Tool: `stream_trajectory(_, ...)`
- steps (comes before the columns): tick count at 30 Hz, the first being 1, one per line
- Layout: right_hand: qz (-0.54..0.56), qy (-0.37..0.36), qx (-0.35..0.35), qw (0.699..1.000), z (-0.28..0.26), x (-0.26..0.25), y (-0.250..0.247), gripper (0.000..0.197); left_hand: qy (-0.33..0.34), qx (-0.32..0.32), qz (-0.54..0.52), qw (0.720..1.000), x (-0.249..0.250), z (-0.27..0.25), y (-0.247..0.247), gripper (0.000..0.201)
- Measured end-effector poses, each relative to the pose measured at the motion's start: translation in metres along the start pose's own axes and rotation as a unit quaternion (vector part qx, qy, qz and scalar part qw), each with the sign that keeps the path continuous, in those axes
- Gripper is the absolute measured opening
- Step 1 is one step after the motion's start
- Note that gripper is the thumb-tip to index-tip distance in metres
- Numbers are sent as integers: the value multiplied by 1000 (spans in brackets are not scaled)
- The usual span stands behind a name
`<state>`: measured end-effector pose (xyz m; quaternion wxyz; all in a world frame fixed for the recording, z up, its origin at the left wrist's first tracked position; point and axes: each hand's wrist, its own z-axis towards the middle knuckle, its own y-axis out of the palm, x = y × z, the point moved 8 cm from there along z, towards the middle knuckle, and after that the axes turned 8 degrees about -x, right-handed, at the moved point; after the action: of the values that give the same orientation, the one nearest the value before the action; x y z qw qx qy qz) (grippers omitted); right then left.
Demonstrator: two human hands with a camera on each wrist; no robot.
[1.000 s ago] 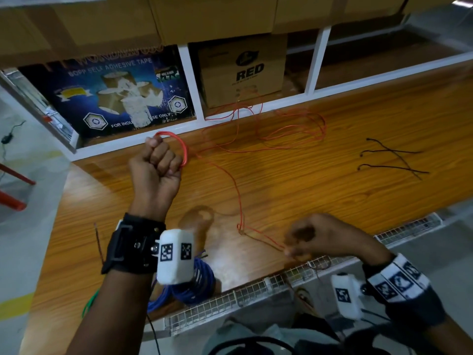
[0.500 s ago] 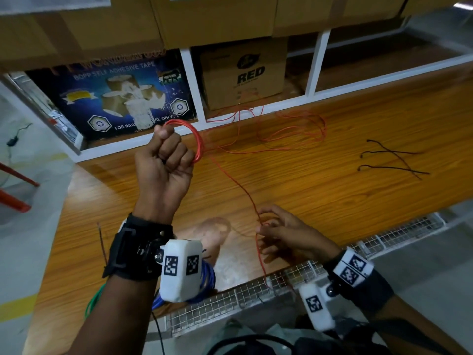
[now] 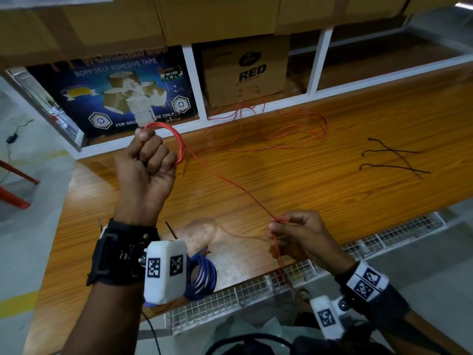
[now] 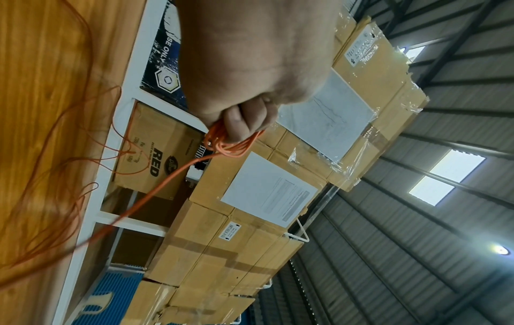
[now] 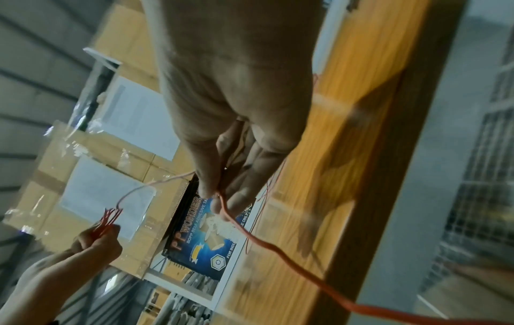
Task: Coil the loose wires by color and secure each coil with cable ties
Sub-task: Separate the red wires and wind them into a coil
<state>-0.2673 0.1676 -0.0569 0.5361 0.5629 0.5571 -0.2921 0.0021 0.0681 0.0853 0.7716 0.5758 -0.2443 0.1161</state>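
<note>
Left hand [image 3: 146,162] is raised off the bench in a fist, clenched round the few red loops [image 3: 176,142] I have gathered. From that fist the red wire [image 3: 230,183] runs slanting down and toward me, straight to my right hand [image 3: 297,237], which is lower and nearer my body and pinches the strand between thumb and fingers [image 5: 211,182]. So the stretch between my two hands lies on a diagonal, far-left to near-right. Past the right hand the wire drops over the bench edge; the rest of it lies in loose curls [image 3: 294,129] on the wooden top, beyond and to the right of my raised fist. The next turn, I judge, means carrying the right hand up along that diagonal to the left fist. The slack could snag as it drags. Black cable ties [image 3: 394,160] lie well off to the right, nearer my right hand. A blue coil [image 3: 202,278] sits under my left wrist.
</note>
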Motion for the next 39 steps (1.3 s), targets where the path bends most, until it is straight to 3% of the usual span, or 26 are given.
stream_trajectory(5,-127,-139,25,982,-1,-36,-11,11,-117,84,119,982,-31,-14,-14,31)
stream_trajectory(9,-246,-241,40,938,-10,-67,-2,16,-250,87,254,930,-73,-26,-27,32)
stream_trajectory(13,-387,-325,17,863,-17,-85,17,20,-337,8,490,804,-106,-38,-41,35)
stream_trajectory(16,-429,-373,24,822,-27,-95,25,18,-386,-65,644,657,-125,-49,-50,40)
stream_trajectory(17,-447,-389,43,804,-31,-99,26,18,-413,-92,658,624,-134,-55,-51,45)
stream_trajectory(18,-463,-403,66,787,-34,-104,27,18,-435,-124,649,612,-145,-61,-50,49)
stream_trajectory(21,-482,-424,126,756,-38,-114,24,15,-455,-241,602,610,-174,-79,-28,50)
stream_trajectory(23,-497,-415,131,751,-33,-114,21,14,-439,-276,573,635,-184,-86,-8,48)
stream_trajectory(26,-514,-364,123,767,-17,-105,9,18,-381,-233,527,723,-181,-79,6,52)
stream_trajectory(29,-522,-324,122,780,-10,-97,1,26,-339,-161,503,779,-171,-69,6,57)
stream_trajectory(31,-516,-310,112,790,-9,-93,1,25,-302,-132,531,781,-163,-64,8,59)
stream_trajectory(35,-464,-283,112,832,-6,-88,0,27,-205,-150,602,757,-155,-60,20,73)
stream_trajectory(37,-451,-269,109,844,-4,-85,1,26,-183,-123,593,774,-153,-56,15,74)
stream_trajectory(39,-450,-264,112,846,-4,-83,3,27,-191,-98,539,814,-156,-54,12,71)
